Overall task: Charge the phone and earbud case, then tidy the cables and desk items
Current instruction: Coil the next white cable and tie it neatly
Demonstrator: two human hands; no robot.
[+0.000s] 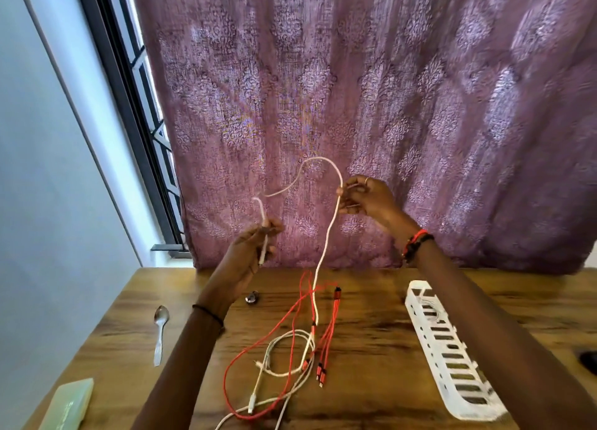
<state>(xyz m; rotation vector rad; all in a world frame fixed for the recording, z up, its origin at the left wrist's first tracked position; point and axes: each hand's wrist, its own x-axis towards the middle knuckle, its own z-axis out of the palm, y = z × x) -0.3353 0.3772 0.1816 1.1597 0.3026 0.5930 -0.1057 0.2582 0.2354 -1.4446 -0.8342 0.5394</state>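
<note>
We are lifting a thin white charging cable above the wooden worktop: our left hand is closed on its plug end, our right hand is pinching the cord higher up. Its lower length is lying tangled with a red braided cable. To coil it well, we are best drawing slowly, freeing crossings before pulling.

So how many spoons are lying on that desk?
1. A single metal spoon lies on the wooden desk near its left edge, left of the person's left hand and the tangled cables. Others could be hidden behind the arms.
</note>
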